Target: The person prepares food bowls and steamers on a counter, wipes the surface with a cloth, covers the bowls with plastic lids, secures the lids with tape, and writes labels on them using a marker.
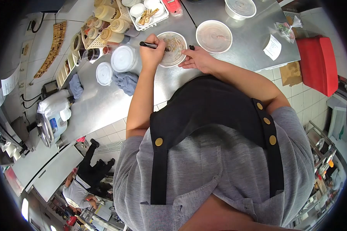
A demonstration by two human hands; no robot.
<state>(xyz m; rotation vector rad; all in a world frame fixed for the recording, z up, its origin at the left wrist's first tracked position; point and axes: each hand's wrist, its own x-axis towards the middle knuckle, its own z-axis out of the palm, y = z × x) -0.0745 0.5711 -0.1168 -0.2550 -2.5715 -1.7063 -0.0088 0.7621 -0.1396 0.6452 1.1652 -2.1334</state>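
Observation:
In my left hand [152, 51] I hold a black marker [148, 45], its tip end down at the clear lid of a round container [173, 57]. Through that lid, brownish food shows. My right hand [198, 59] rests at the container's right edge, fingertips against its rim. A small black marker cap [191, 47] sticks up between the fingers of that hand. Just right of it stands another lidded round container [214, 36] with pale contents. Farther back is a third lidded tub [240, 8].
White-lidded tubs [123, 58] and a blue-grey cloth [125, 82] lie on the steel table [100, 102] at left. Sauce bottles [111, 35] and a white basket [162, 17] stand behind. At right are a paper slip [272, 47] and a red bin [318, 65]. Another person [79, 190] is at lower left.

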